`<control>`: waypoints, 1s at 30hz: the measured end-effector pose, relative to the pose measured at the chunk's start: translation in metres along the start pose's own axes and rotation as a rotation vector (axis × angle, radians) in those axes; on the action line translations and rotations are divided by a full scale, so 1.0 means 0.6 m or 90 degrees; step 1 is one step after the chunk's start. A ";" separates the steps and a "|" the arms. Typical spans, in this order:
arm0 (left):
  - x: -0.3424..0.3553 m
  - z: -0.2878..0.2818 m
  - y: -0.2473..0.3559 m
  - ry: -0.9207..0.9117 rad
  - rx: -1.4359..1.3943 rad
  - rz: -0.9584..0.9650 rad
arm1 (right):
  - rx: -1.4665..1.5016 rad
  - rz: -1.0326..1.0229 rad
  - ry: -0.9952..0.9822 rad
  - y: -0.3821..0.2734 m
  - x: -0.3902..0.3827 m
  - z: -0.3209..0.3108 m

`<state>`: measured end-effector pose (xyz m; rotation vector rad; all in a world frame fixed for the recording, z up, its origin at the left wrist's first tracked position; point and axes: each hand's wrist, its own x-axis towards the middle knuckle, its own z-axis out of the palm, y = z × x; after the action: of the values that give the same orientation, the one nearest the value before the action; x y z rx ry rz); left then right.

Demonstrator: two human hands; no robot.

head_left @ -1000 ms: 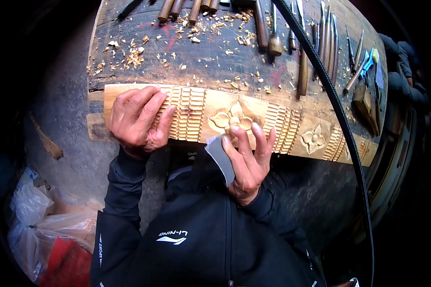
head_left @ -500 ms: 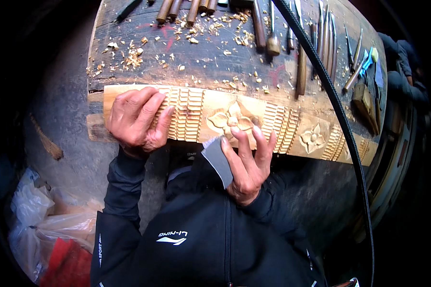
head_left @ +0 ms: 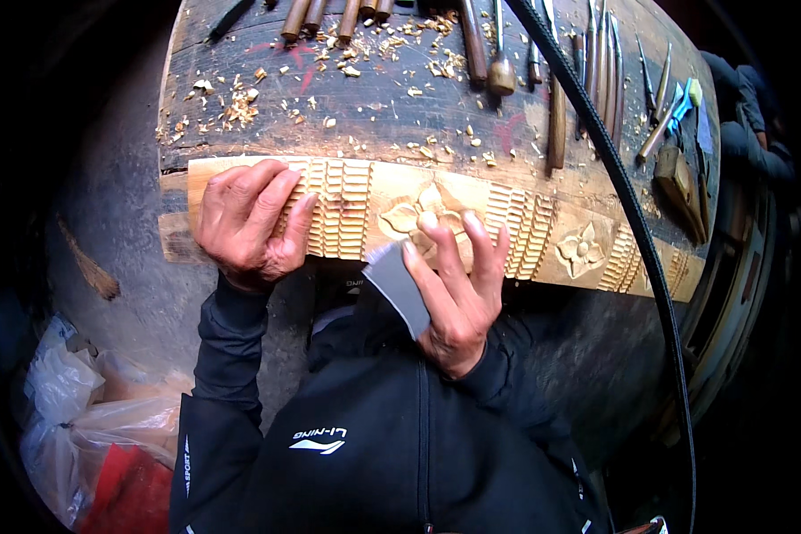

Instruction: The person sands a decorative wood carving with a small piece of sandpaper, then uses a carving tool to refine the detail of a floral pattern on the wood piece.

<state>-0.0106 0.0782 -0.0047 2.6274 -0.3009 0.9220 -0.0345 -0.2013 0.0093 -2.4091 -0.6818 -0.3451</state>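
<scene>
A long carved wooden board (head_left: 343, 209) lies along the near edge of the workbench, with rows of scale-like notches and raised four-petal flowers. My left hand (head_left: 251, 222) rests on its left end, fingers bent over the notched part and thumb beside them. In my right hand (head_left: 458, 298) is a bent piece of grey sandpaper (head_left: 399, 287), gripped low by the palm and index finger. The other fingertips of that hand reach onto the larger carved flower (head_left: 403, 219) and cover part of it. A smaller flower (head_left: 580, 249) shows farther right.
Several chisels (head_left: 603, 80) and other wooden-handled tools lie on the workbench (head_left: 374, 98), among scattered wood shavings (head_left: 240, 105). A black cable (head_left: 636, 214) crosses the right side. A plastic bag (head_left: 62, 383) and a small broom (head_left: 89, 262) are on the floor at left. Another person (head_left: 752, 116) is at far right.
My right hand and the sandpaper have shifted slightly up and left in the picture, over the flower. The bench and board sit slightly farther left and higher in view; my left hand keeps its place on the board.
</scene>
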 end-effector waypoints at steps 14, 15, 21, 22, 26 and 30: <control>0.003 0.002 0.001 -0.004 -0.002 -0.005 | 0.018 -0.035 0.024 0.011 0.011 0.014; 0.003 0.004 0.001 0.008 0.002 -0.001 | 0.018 -0.022 0.010 0.009 0.008 0.010; 0.001 0.002 0.004 -0.005 -0.004 0.000 | 0.019 -0.021 -0.006 0.008 -0.003 -0.002; 0.004 0.002 0.003 -0.002 -0.001 0.000 | 0.013 -0.031 0.002 0.009 0.005 0.002; -0.004 0.002 0.005 -0.005 -0.007 0.000 | 0.021 -0.009 -0.010 0.007 0.001 -0.001; 0.003 0.002 0.003 -0.002 0.001 -0.004 | 0.023 -0.001 -0.012 0.004 0.002 -0.003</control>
<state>-0.0091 0.0759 -0.0037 2.6300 -0.2914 0.9175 -0.0324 -0.2035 0.0097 -2.3798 -0.6922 -0.3085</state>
